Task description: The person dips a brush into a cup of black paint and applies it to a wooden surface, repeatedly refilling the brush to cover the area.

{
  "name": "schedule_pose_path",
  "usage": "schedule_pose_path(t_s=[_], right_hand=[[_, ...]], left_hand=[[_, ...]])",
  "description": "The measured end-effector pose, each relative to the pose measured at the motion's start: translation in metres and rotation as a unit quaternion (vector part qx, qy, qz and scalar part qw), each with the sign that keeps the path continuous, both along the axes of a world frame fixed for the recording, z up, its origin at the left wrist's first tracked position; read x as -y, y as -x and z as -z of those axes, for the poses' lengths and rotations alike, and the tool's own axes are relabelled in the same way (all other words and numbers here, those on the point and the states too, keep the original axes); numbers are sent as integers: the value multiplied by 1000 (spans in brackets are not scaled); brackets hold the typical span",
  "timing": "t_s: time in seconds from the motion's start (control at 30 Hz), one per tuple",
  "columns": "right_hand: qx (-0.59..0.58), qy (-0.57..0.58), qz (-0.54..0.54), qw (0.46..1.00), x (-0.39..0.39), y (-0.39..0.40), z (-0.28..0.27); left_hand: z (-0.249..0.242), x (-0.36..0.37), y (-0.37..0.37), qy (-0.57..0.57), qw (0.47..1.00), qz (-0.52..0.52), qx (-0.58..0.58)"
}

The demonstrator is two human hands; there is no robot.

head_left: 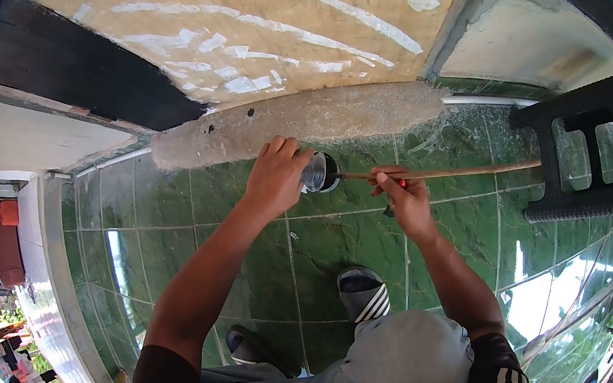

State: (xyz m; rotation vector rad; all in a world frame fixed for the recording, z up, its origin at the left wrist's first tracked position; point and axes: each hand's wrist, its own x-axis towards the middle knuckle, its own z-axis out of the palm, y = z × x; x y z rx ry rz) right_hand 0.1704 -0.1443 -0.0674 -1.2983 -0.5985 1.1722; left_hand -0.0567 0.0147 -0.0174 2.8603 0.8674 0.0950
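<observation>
My left hand (275, 176) is wrapped around a clear plastic cup (314, 171), tipped so that its mouth faces right. Something dark, perhaps paint, shows inside the cup. Between the fingers of my right hand (403, 202) is a long thin wooden stick (471, 172). Its left end reaches into the cup's mouth, and the rest runs off to the right toward a black plastic stool. A small red spot shows at my right fingers; I cannot make out what it is.
A wooden panel (300, 5) with white patches and a black-painted area (84, 58) stands ahead, above a rough concrete strip (316, 119). The black plastic stool (594, 156) is at right. Green tiles (339, 235) cover the floor; my sandals (364, 292) rest on them.
</observation>
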Motion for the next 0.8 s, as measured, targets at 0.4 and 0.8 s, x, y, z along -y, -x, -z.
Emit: schedule_pose_path(t_s=[0.4,0.8], right_hand=[[10,-10,31,999,1,-13,1],[14,-36,-4,999,-10,-3,-8]], left_hand=[[-5,0,8,21,999,-24,31],[-7,0,15,47,996,-50,51]])
